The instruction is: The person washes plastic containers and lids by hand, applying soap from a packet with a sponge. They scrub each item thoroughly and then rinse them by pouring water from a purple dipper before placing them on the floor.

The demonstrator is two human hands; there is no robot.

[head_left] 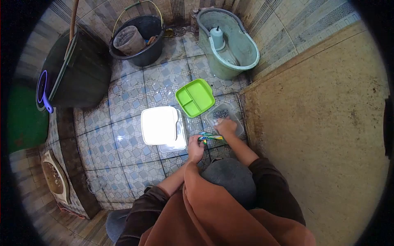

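Note:
My left hand is closed on a small green, blue and yellow plastic packet and holds it low over the floor. My right hand reaches into a clear plastic tub, its fingers curled beside a dark, speckled clump that looks like a scouring pad. What those fingers grip is hard to make out. Just beyond the tub lies a bright green divided lunch-box tray. A white lid rests on a whitish translucent box left of my left hand.
A grey-green tub with a pale blue canister stands at the back right. At the back left are a black bucket and a large dark barrel with a purple dipper. A worn door panel bounds the right side.

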